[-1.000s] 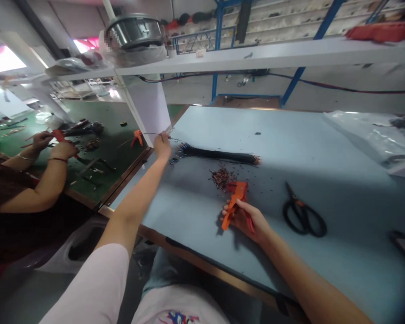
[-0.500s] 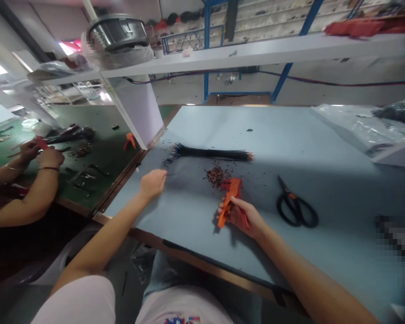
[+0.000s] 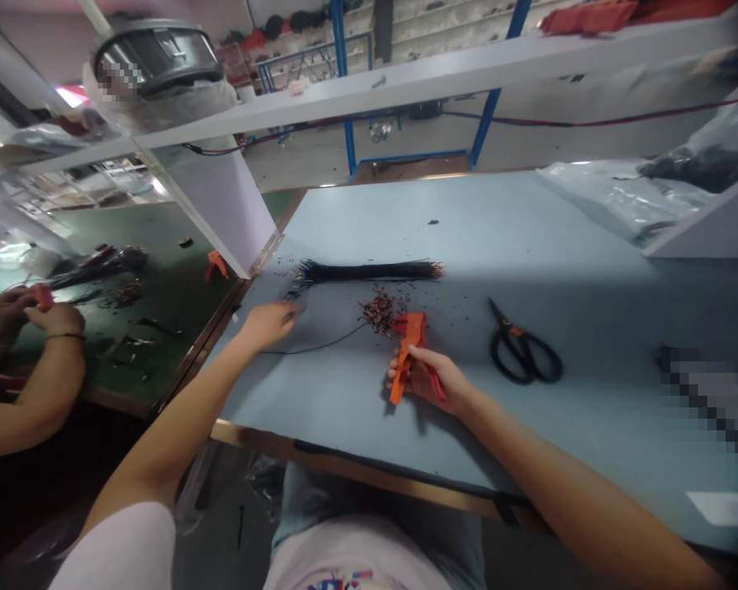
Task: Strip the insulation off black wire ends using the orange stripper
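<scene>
Pale blue workbench [image 3: 517, 221] | black wire bundle [image 3: 369, 271] | loose terminals [image 3: 380, 314] | black scissors [image 3: 524, 354]

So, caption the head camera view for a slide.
Right hand grips orange wire stripper; left hand reaches black wire.

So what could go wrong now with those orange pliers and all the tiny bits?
The loose pile of tiny connectors lies close to the orange crimping pliers in the right hand, so a bump might scatter it. The thin black wire by the left hand could perhaps snag the black wire bundle.
</scene>
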Available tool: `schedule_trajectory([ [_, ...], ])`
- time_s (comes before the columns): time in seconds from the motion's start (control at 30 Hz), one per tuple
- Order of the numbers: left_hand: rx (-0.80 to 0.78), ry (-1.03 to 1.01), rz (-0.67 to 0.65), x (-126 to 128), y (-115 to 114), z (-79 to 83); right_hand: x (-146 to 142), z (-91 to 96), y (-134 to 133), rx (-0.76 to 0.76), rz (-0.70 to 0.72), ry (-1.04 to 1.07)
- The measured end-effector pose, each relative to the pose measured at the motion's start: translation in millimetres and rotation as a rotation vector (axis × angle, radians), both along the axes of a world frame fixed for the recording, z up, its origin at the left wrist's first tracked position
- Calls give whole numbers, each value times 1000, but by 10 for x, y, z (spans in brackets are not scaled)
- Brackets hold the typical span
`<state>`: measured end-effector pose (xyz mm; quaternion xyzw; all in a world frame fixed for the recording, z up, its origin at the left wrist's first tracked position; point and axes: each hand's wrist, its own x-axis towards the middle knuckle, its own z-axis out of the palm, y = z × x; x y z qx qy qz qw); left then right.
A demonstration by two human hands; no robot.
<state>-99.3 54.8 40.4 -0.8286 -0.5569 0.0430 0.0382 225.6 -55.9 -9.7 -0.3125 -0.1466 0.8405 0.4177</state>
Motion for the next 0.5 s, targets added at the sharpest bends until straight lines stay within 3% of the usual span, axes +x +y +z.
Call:
schedule_trajectory([
  [0.23,97,-41,62,795,821,-205,-3,-24,2,-16,-13,10],
  [0.37,112,-55,34,968,1069,-238,1,-63,26,-8,-4,37],
  [0.5,128,-54,-36,1011,1155,-262,5,-123,57,-11,16,100],
])
